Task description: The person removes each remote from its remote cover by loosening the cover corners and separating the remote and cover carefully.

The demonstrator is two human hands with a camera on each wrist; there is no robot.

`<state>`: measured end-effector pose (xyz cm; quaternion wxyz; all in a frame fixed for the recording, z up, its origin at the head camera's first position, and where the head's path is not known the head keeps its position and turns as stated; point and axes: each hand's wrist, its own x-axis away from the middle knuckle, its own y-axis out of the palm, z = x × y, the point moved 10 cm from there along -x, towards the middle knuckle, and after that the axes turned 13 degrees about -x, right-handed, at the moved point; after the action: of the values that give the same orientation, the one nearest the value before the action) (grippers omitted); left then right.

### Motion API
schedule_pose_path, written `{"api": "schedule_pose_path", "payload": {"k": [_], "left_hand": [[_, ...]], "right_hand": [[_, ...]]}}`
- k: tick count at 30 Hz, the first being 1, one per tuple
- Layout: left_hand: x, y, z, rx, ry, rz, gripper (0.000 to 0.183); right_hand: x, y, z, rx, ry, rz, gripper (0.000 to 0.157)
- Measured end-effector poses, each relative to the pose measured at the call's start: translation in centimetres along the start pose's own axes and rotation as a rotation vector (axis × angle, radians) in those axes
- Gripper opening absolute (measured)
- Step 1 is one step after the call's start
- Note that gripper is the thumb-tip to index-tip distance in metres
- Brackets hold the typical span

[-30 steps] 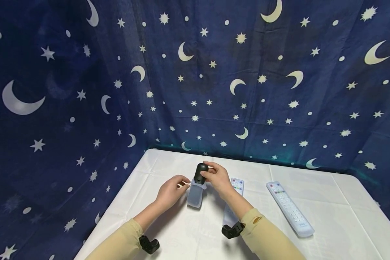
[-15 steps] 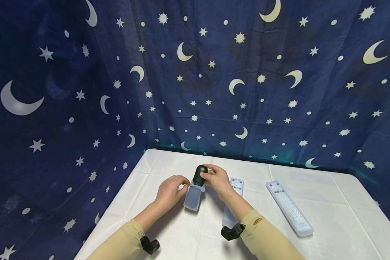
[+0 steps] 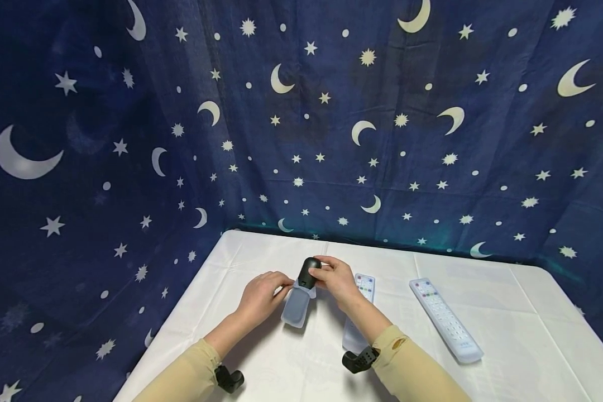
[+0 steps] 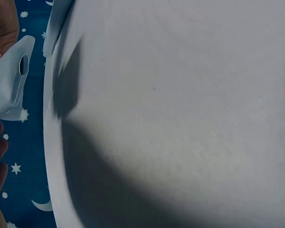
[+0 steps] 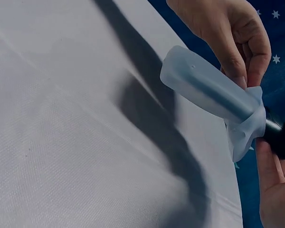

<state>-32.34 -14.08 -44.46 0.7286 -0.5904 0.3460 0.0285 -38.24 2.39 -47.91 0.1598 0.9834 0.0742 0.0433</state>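
Observation:
A black remote control (image 3: pixel 309 272) with a rounded end is partly inside a translucent silicone sleeve (image 3: pixel 295 307), held tilted over the table. My right hand (image 3: pixel 339 282) pinches the bare black end between thumb and fingers. With thumb and fingertips my left hand (image 3: pixel 263 296) pinches the sleeve near its mouth. The right wrist view shows the sleeve (image 5: pixel 206 85) bunched at its mouth, with the dark remote visible through it. In the left wrist view the sleeve (image 4: pixel 9 76) has an oval hole in its end; the remote is mostly hidden there.
Two sleeved white remotes lie on the white-covered table (image 3: pixel 392 363): one remote (image 3: pixel 365 286) partly under my right forearm, another remote (image 3: pixel 444 318) farther right. A dark blue curtain (image 3: pixel 331 139) with moons and stars hangs behind and to the left.
The sleeve's closed end has swung left and slightly towards me. The black remote and my right hand have come down a little, while both hands keep their hold.

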Motion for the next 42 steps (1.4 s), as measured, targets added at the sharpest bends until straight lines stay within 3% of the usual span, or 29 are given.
{"api": "schedule_pose_path", "payload": {"k": [6,13,16,26,29,36,39,42], "left_hand": [[-0.1,0.4,-0.1,-0.019,-0.065,-0.042,0.008],[0.4,0.3,1.5,-0.058,0.08,-0.016,0.009],[0.8,0.2,1.9,-0.057,0.111,-0.003,0.01],[0.8,-0.1,1.1,-0.02,0.01,0.003,0.016],[0.6,-0.4,1.9,-0.009,0.063,0.029,0.021],[0.0,-0.7,5.0,-0.052,0.294,0.087,0.018],[-0.2,-0.8,5.5,-0.073,0.331,0.124,0.016],[-0.3,-0.7,5.5,-0.082,0.322,0.134,0.012]], "right_hand": [[0.2,0.2,0.0,-0.004,0.011,-0.002,0.046],[0.1,-0.8,-0.6,0.002,-0.014,0.067,0.037],[-0.1,-1.0,-0.8,0.006,-0.021,0.076,0.034],[0.0,-0.5,-0.3,0.086,0.012,0.033,0.045],[0.0,-0.5,0.0,0.1,0.026,0.036,0.043],[0.2,-0.4,0.3,0.076,0.047,0.042,0.043],[0.3,-0.3,0.5,0.058,0.061,0.046,0.041],[0.4,-0.2,0.7,0.042,0.073,0.053,0.041]]}}
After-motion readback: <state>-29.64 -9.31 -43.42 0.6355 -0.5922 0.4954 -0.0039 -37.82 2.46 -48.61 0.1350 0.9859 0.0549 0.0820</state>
